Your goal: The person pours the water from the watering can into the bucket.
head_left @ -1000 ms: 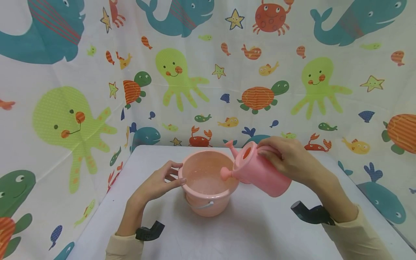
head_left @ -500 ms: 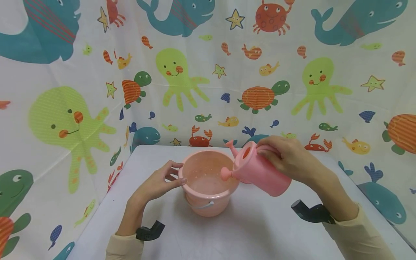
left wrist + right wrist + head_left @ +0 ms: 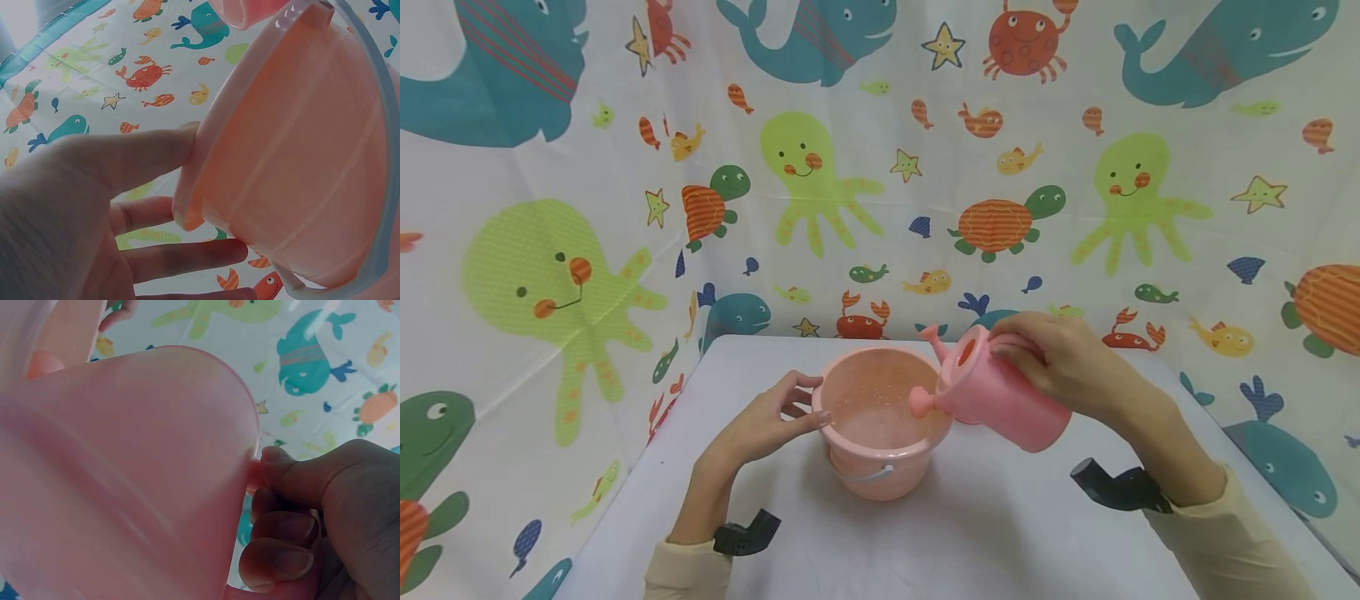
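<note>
A light pink bucket (image 3: 880, 479) with a pale handle stands upright on the table. My left hand (image 3: 775, 412) holds its rim at the left, thumb on the edge and fingers spread along the outside, as the left wrist view's bucket wall (image 3: 294, 144) shows. In my right hand (image 3: 1060, 362) is the handle of a pink watering can (image 3: 1007, 404), tilted with its spout over the bucket's right rim. Small bright specks, seemingly water drops, show inside the bucket. In the right wrist view, curled fingers (image 3: 284, 528) wrap the can's handle.
Behind the held can, partly hidden, is another pink object with a spout (image 3: 934, 337), apparently a second watering can. The white table (image 3: 820, 558) ends at a curtain (image 3: 865, 208) printed with sea animals, which surrounds the back and sides.
The watering can and right hand have shifted very slightly. The specks inside the bucket differ from frame to frame. The left hand and the bucket keep their places.
</note>
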A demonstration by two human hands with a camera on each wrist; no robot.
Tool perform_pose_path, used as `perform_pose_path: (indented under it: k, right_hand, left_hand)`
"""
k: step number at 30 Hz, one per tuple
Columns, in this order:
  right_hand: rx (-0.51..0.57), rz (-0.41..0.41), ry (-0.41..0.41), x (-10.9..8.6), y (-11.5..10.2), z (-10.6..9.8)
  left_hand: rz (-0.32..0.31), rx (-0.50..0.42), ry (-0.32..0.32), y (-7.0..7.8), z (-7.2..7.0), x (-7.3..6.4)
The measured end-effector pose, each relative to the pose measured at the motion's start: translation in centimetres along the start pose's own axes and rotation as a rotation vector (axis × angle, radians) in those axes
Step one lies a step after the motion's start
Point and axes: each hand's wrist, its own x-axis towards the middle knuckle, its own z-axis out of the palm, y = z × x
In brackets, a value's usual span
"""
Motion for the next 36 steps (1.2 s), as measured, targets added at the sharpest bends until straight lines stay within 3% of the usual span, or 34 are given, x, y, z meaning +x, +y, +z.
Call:
perform_pose_path:
  k: [17, 36]
  right_hand:
    - [0.011, 0.068, -0.066, 0.47, -0.27, -0.21]
    - [0.025, 0.068, -0.08, 0.88, -0.75, -0.38]
  left_hand:
    - [0.006, 0.005, 0.014, -0.1, 0.11, -0.12]
    - [0.004, 0.0, 0.01, -0.14, -0.04, 0.05]
